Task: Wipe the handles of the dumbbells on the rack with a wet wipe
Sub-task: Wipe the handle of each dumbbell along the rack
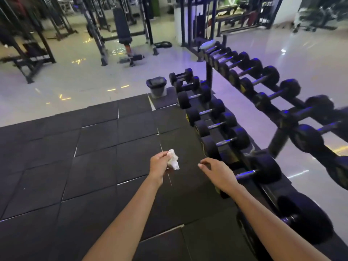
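Wipe [173, 160], a white wad crumpled into soft folds, is pinched in the fingertips of my left hand [160, 162], left of the rack [208, 72] and apart from it, over dark square rubber mats [94, 138]. On the rack I see dumbbells [265, 167] with round matte black heads and shiny metal handles [244, 174], lying in rows on two tiers. My right hand [216, 172] hangs palm down just left of the rack's lower tier, fingers loosely curled and empty, forearm stretched forward.
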